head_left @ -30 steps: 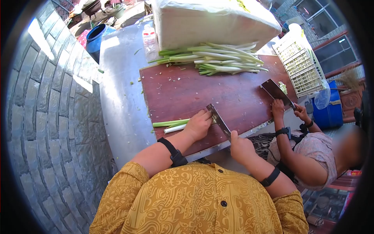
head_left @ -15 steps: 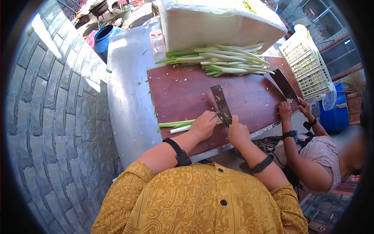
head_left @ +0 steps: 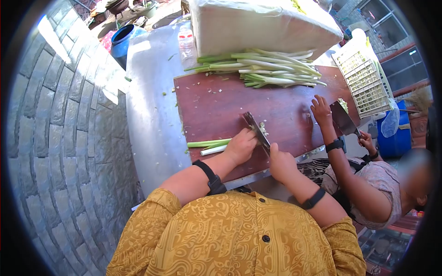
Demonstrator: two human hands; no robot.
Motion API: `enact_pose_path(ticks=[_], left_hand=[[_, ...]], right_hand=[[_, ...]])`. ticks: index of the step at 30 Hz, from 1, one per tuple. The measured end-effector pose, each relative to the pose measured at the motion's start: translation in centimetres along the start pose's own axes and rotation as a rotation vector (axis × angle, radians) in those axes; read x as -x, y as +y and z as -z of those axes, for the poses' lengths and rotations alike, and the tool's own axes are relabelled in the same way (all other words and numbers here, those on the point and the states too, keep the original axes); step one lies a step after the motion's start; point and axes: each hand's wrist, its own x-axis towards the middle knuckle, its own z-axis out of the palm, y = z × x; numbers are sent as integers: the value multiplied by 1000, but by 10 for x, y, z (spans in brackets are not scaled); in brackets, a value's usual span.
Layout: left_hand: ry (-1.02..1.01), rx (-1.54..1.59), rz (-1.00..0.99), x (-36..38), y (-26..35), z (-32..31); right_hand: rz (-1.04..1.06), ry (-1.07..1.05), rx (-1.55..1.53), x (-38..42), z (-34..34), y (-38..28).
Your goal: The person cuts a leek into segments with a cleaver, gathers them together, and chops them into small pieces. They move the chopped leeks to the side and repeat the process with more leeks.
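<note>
Four hands show: the wearer's left hand (head_left: 241, 147) and right hand (head_left: 282, 162), plus a co-worker's two hands (head_left: 321, 111). There are two cleavers (head_left: 256, 129), one for each person, and one red-brown board (head_left: 285, 110). At least two loose stalks (head_left: 212, 143) lie by the left hand; the piled stalks (head_left: 271, 69) overlap too much to count. Besides these: one white box (head_left: 262, 32), one clear bottle (head_left: 186, 45), one crate (head_left: 361, 78), two blue barrels (head_left: 395, 133).

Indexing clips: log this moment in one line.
left hand: on green onions | right hand: gripping cleaver | cut pieces: beside cleaver
</note>
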Motion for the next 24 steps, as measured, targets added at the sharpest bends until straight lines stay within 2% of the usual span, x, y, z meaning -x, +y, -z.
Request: enact_pose_path(ticks=[7,13,16,19,24], left_hand=[[34,54,6,3,-2,-2],[49,26,-8,2,-4,-1],[51,34,-6,2,-7,-4],[59,42,2,2,-4,-2],[15,55,25,5,-10,-5]], right_hand=[[-63,297,-221,-30,-16,5],[34,30,-101,16,16,3],[9,-79,-49,27,28,-2],[-9,-58,-21,12,11,-3],[-45,123,-126,-34,-9,-8]])
